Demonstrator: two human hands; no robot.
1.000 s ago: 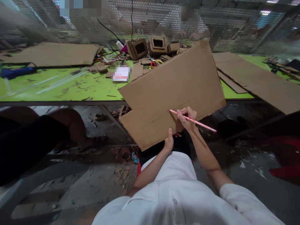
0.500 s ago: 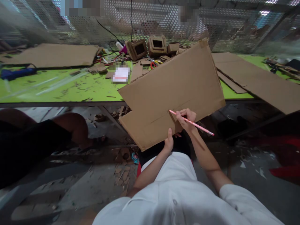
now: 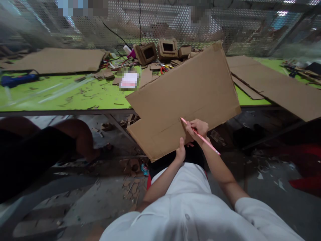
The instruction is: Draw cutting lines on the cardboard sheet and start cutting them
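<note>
Pink pencil [image 3: 200, 136] pinched in the closed right hand [image 3: 199, 129], tip touching a large cardboard sheet [image 3: 185, 90]. Left hand [image 3: 180, 152] grips the sheet's lower edge, thumb in front. Tilted up at the green table [image 3: 62, 97] edge and held low, the sheet may flex or slip, skewing the pencil mark.

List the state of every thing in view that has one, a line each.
cardboard sheet: tilted up, lower edge gripped by the left hand.
pencil: gripped in the right hand, tip on the cardboard sheet.
small cardboard boxes: upright on the table, openings facing the camera.
flat cardboard: lying on the table.
</note>
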